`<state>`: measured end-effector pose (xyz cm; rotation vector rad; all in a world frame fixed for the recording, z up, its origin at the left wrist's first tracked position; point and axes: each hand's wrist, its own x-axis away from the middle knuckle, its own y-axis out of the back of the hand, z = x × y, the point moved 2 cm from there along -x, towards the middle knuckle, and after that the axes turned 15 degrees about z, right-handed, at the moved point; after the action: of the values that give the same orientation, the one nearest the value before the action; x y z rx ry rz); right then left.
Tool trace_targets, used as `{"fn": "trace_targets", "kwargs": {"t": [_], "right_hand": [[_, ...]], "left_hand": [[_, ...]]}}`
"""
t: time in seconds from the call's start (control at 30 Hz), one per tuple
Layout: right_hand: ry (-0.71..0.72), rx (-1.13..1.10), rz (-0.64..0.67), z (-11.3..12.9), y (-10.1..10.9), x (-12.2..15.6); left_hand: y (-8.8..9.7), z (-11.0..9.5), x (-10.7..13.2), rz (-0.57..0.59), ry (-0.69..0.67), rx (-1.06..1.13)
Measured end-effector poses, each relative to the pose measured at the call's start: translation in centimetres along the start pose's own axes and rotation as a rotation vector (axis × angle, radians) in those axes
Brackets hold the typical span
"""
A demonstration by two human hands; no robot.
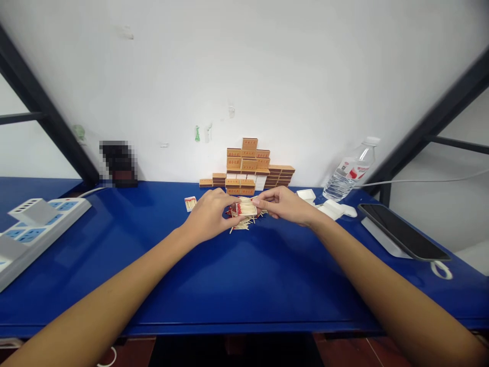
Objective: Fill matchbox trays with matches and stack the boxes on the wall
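Observation:
A small white matchbox tray (pixel 250 213) filled with red-tipped matches (pixel 244 208) is held above the table. My left hand (pixel 210 214) grips its left end between thumb and fingers. At the tray's right end, my right hand (pixel 284 204) is closed in a pinch on matches, its fingertips touching the tray's corner; how many sticks it holds is hidden. Below lies a loose pile of matches (pixel 240 225), partly covered by the tray and my hands. Left of my left hand sits another filled tray (pixel 190 204).
Stacked matchboxes (pixel 249 164) stand against the wall. White empty trays (pixel 331 209), a leaning water bottle (pixel 349 171) and a phone (pixel 403 230) are to the right. On the left are a power strip (pixel 49 224) and a blurred dark object (pixel 120 163). The blue table (pixel 229 285) has a front edge.

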<state>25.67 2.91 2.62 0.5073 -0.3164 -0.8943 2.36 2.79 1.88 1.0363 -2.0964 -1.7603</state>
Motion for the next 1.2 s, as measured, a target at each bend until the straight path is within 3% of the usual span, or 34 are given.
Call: {"fn": "trace_targets", "kwargs": {"t": [0.23,0.33,0.5,0.63,0.83,1.2], "right_hand": [[-0.064,-0.060,-0.025,-1.5,1.1,0.1],[-0.062,-0.016,-0.082,-2.6,2.4,0.3],[-0.079,0.108,-0.116,-3.7,3.3,0.3],[-0.076,0.160,-0.122,-3.9,3.1,0.1],[-0.027,0.191,-0.160,-3.6,3.2,0.1],[0.019,0.360,-0.235,-2.8,3.4,0.4]], "left_hand": [[0.1,0.8,0.3,-0.067,-0.064,-0.099],[1.4,2.7,0.7,-0.141,-0.054,-0.184],[3.3,6.6,1.5,-0.163,0.106,-0.309],[3.6,8.0,1.7,-0.138,0.181,-0.320],[3.6,8.3,1.8,-0.084,0.232,-0.286],[4.1,10.2,2.2,0.102,0.369,-0.246]]}}
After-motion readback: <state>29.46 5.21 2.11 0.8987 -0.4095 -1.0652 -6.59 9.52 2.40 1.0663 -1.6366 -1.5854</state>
